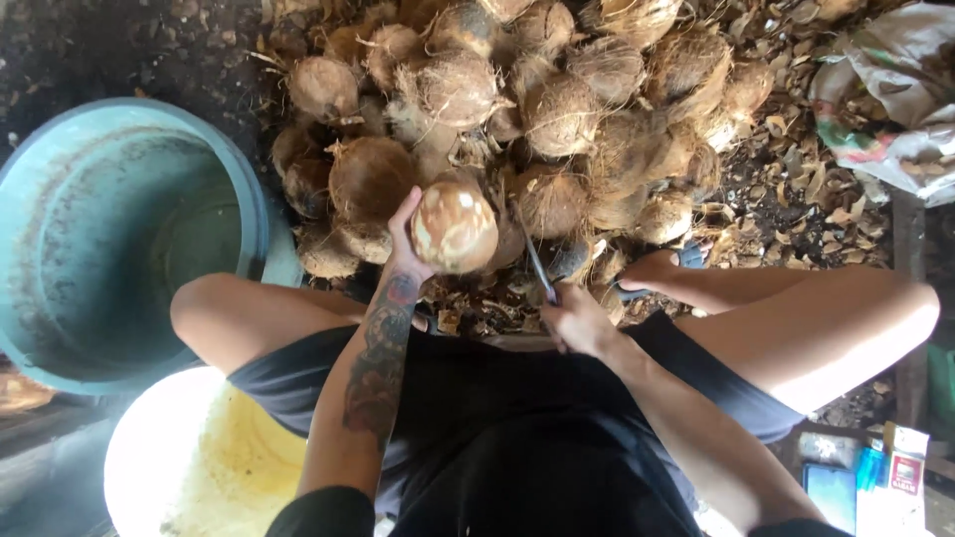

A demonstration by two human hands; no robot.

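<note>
Head view — left fingers [402,231] clamp a coconut [455,228], right fingers [569,316] a knife [537,261] — husked pile [557,99] behind.

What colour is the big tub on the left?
The big tub is pale teal-blue with grimy streaks; the head view shows it.

Teal tub [60,328], white bucket [159,467], perhaps a crumpled sack [895,89]
</note>
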